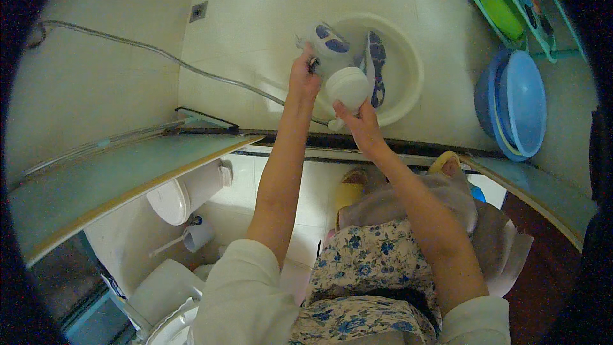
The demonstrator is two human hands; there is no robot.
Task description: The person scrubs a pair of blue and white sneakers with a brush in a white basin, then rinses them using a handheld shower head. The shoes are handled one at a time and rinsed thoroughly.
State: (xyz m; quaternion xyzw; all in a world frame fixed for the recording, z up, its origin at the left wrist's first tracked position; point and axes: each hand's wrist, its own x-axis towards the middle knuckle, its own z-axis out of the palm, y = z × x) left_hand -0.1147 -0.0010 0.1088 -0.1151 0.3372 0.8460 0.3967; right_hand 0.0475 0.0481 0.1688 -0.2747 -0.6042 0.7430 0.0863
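My left hand (305,74) grips a white shoe (331,42) with purple patches, held over the left part of a cream-coloured plastic basin (415,69). Most of that shoe's near end is hidden by the fingers. In my right hand (362,124) is a round white container (348,87), apparently a lidded tub, held above the basin's near rim. Another shoe (377,69) rests on its side in the basin, its dark purple and white sole facing right. A white shower head (336,124) lies by the near rim, partly behind the right hand.
A metal shower hose (215,76) crosses from the left wall. Blue basins (524,105) lean at right below a green rack (507,9). A dark raised sill (407,146) lies between me and the basin. A glass panel (143,158) stands left, a toilet-roll holder (197,235) behind it.
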